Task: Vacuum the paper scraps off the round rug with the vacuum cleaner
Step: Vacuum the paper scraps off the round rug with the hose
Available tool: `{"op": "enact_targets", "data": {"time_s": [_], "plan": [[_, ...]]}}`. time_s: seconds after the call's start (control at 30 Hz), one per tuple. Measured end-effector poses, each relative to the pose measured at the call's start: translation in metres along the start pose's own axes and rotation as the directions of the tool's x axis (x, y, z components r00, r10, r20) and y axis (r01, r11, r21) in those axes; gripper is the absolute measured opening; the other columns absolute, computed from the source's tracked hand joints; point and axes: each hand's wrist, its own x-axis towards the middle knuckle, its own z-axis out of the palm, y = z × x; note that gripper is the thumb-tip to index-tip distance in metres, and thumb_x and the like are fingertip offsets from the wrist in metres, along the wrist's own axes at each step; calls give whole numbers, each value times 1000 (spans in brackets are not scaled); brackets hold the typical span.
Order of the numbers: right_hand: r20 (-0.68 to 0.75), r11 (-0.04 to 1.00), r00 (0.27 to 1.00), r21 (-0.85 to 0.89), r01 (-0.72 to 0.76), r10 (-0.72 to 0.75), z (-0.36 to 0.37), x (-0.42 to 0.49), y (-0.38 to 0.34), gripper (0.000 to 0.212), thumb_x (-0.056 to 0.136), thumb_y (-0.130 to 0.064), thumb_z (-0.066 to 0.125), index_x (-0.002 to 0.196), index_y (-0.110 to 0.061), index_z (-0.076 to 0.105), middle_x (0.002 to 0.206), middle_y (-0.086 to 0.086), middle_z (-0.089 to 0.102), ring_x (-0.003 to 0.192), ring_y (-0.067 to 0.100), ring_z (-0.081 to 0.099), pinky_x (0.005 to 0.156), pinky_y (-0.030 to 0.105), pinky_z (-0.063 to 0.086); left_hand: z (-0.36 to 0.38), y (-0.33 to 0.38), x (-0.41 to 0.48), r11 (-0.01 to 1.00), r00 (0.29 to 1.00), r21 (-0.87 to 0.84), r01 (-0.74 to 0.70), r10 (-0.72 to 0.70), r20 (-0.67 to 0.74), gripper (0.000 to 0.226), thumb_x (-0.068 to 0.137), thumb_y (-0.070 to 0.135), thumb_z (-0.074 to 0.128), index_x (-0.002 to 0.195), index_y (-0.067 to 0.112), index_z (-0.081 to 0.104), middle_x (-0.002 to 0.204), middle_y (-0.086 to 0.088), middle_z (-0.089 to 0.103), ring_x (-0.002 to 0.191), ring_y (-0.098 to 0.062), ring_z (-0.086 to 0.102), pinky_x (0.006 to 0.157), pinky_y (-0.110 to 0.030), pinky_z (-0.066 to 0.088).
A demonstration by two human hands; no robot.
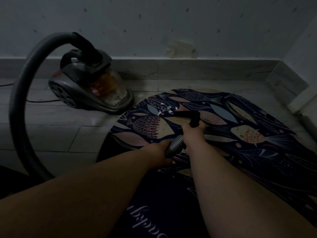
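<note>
A dark round rug printed with fish lies on the floor in dim light. Several small white paper scraps sit near its far left edge. The grey canister vacuum cleaner stands on the tiles just left of the rug. Its ribbed hose arcs up and around to my hands. My left hand grips the ribbed hose end. My right hand holds the black nozzle, whose tip lies just right of the scraps.
A grey wall with a tiled skirting runs along the back and turns a corner at the right. A power cord trails left over the tiles. A dark garment with white lettering is at the bottom.
</note>
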Motion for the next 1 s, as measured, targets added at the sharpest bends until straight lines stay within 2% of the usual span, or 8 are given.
{"op": "enact_targets", "data": {"time_s": [0.1,0.2,0.43,0.63,0.8,0.87,1.0], "plan": [[25,1000,1000,-24,9,-8,-2,-4,4,70,99,-28,50,154,-31,6,145,12,41,98,25,43,83,37,41,6,-3,-2,1000,1000,10,-6,6,-9,71,90,35,58,148,24,18,134,-9,52,116,-24,53,85,-21,39],[41,1000,999,-26,8,-7,-2,-6,5,71,99,-28,51,154,-32,6,143,12,42,98,26,45,82,37,42,7,-3,-6,1000,1000,21,-7,7,-6,69,90,34,57,147,22,20,134,-10,51,116,-25,53,82,-20,36],[76,1000,997,0,-3,3,8,-8,5,72,97,-28,53,154,-32,9,141,11,43,102,27,49,83,38,45,2,-10,-10,998,1000,60,21,-21,-10,73,87,35,60,147,25,19,132,-9,53,113,-25,55,93,-30,46],[108,1000,994,-21,1,1,21,-10,6,70,97,-29,53,154,-31,11,135,11,47,97,26,49,80,37,43,-1,-21,-11,996,999,72,54,-54,-1,70,84,35,62,143,23,26,127,-9,55,109,-26,56,94,-36,49],[119,1000,993,-9,-7,8,31,-12,7,71,96,-30,56,152,-33,13,137,14,47,110,33,53,92,46,50,-5,-29,-13,997,998,45,60,-60,5,71,81,33,66,141,21,30,129,-9,54,113,-25,54,97,-37,47],[110,1000,994,-6,-8,8,32,-13,5,70,97,-28,55,153,-32,13,136,15,48,106,32,54,88,44,50,-6,-30,-12,997,998,51,55,-56,11,70,80,32,67,140,22,31,127,-9,55,111,-26,55,96,-38,48],[73,999,997,-32,-5,7,26,-11,2,66,98,-25,50,153,-31,14,131,13,50,82,22,50,77,38,44,-6,-23,-9,997,999,67,39,-41,26,66,83,31,63,140,21,30,124,-11,56,107,-27,56,93,-36,49]]}}
